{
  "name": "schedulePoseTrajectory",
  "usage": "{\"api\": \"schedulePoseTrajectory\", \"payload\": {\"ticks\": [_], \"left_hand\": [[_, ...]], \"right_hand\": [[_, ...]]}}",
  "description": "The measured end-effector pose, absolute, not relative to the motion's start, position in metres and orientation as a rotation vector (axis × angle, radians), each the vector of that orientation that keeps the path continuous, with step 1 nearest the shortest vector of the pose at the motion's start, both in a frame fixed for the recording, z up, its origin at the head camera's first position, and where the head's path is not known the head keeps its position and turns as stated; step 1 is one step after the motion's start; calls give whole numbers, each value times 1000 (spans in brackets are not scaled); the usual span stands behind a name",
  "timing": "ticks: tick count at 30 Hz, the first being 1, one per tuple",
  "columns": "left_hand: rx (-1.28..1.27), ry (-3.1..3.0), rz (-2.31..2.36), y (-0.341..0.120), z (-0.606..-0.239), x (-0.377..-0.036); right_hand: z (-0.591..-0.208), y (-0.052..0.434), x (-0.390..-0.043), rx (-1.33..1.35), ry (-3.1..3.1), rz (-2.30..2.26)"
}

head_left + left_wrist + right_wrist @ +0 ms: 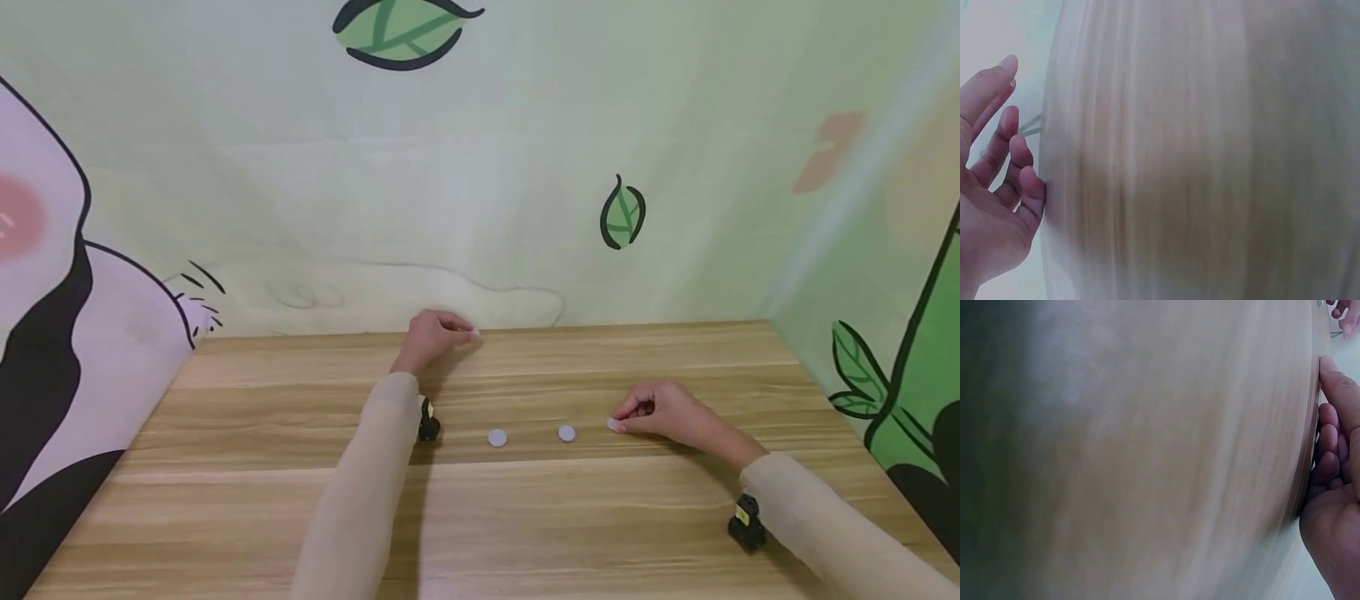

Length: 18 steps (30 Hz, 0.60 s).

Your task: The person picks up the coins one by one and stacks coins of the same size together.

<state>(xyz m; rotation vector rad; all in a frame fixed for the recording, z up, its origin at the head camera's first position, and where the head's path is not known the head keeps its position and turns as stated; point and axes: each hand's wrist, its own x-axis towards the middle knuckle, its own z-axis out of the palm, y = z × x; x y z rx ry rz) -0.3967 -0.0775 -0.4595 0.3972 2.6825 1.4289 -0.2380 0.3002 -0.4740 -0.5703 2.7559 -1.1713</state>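
Wooden table [480, 533] in front of a leaf-patterned wall [480, 167], and both arms are out over it in pale beige sleeves. On the boards lie 3 small pale round discs in a row. The left disc [497, 437] sits bare near the middle, the middle disc [567, 432] lies just to its right, apart from it, and the right disc [614, 425] is at the fingertips of the right hand [663, 410].

That right hand rests low on the table, right of centre, fingers curled inward with the tips down at the right disc. From the head view it looks like a pinch on that disc, touching it at its right edge. The right wrist view gives only a blur of wood grain and the curled fingers [1329, 456] at the frame's edge, so the disc itself is hidden there.

The left hand [435, 335] is well away from the discs, up at the far edge of the table close to the wall. In the head view its fingers bend loosely, tips pointing right. The left wrist view shows those fingers [1004, 131] fairly straight and spread, lying beside a blurred pale surface, with nothing clasped in them: a relaxed, empty hand.

A small black camera unit [428, 423] hangs under the left forearm, just left of the left disc, and a second black unit [746, 523] hangs under the right forearm near the table's front right.
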Motion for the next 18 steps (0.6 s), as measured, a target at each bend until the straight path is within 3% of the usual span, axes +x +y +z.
{"api": "schedulePoseTrajectory", "payload": {"ticks": [10, 18], "left_hand": [[388, 2684, 1438, -87, -453, -389], [520, 2702, 1397, -87, -445, -380]], "right_hand": [[-475, 300, -237, -588, 2761, -1166], [-476, 300, -238, -551, 2762, -1162]]}}
